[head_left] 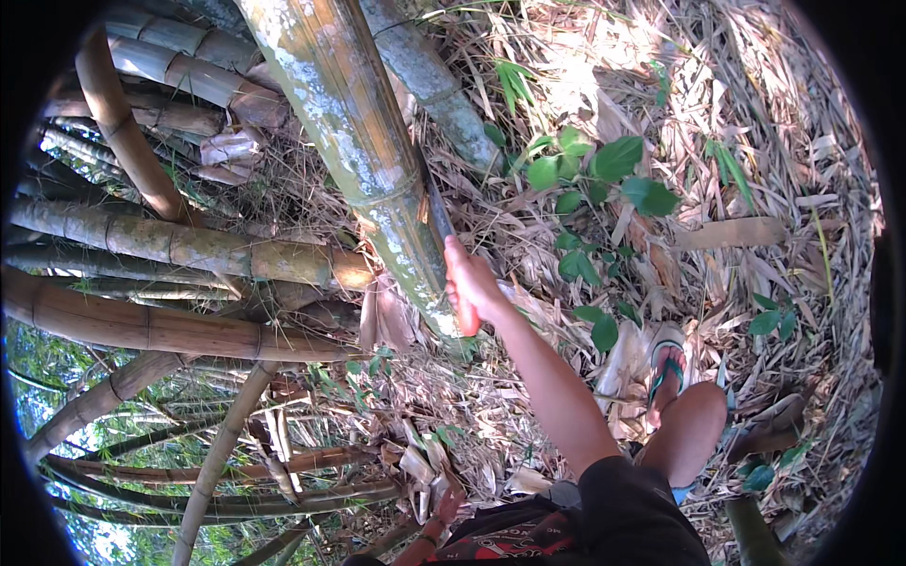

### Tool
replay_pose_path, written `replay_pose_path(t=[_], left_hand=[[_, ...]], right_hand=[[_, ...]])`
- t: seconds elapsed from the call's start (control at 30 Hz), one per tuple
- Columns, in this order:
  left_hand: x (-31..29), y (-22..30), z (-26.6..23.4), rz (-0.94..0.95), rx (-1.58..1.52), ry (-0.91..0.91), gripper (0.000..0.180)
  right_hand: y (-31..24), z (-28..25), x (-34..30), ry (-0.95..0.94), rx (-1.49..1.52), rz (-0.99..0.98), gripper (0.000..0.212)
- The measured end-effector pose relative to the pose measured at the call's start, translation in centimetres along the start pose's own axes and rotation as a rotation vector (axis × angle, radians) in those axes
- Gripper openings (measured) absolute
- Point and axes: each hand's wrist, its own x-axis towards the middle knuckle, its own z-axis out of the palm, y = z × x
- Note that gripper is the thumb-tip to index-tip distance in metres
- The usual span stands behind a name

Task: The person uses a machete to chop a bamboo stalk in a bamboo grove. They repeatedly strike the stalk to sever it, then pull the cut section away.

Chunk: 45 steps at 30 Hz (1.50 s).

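Observation:
My right hand (474,284) is wrapped round the orange handle of a machete (438,209). Its dark, narrow blade lies against the right side of a thick, leaning bamboo stem (351,123). Pale, splintered wood shows at a notch beside the blade, near one of the stem's joints. White and grey patches cover the bark. Low at the front, near my body, my left hand (447,507) hangs with its fingers loosely extended and nothing visible in it.
Several bamboo stems (170,330) crowd the left side, one with a pale cut end (351,269). Dry leaves cover the ground. A leafy green plant (613,160) grows right of the stem. My sandalled foot (666,373) stands on the litter at the right.

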Motion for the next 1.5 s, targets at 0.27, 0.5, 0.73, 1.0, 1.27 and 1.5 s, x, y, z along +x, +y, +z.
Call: replay_pose_path(t=[0.27,0.5,0.73,1.0,1.27,1.5], left_hand=[[1.5,-2.1,-1.4,0.048,-0.020,0.026,0.059],[-2.6,-6.9,-2.2,-0.071,0.017,0.017,0.066],[-1.5,-3.7,-1.7,0.005,-0.275,-0.198,0.070],[-0.9,0.0,-3.3,0.014,0.044,0.010,0.062],[-1.0,-3.2,-5.8,-0.029,-0.015,-0.011,0.065],[-4.2,-3.7,-4.3,-0.148,0.035,-0.003,0.072]], right_hand=[[-10.3,-8.8,-3.8,0.245,-0.461,-0.511,0.056],[-19.5,-5.6,-13.7,0.140,0.360,-1.257,0.070],[2.0,3.0,0.1,0.016,0.179,-0.022,0.054],[-2.8,-1.0,-0.4,-0.104,-0.025,0.116,0.060],[-12.1,-9.4,-6.6,0.184,0.148,-0.503,0.059],[-16.5,-10.1,-8.8,0.060,0.751,-1.128,0.059]])
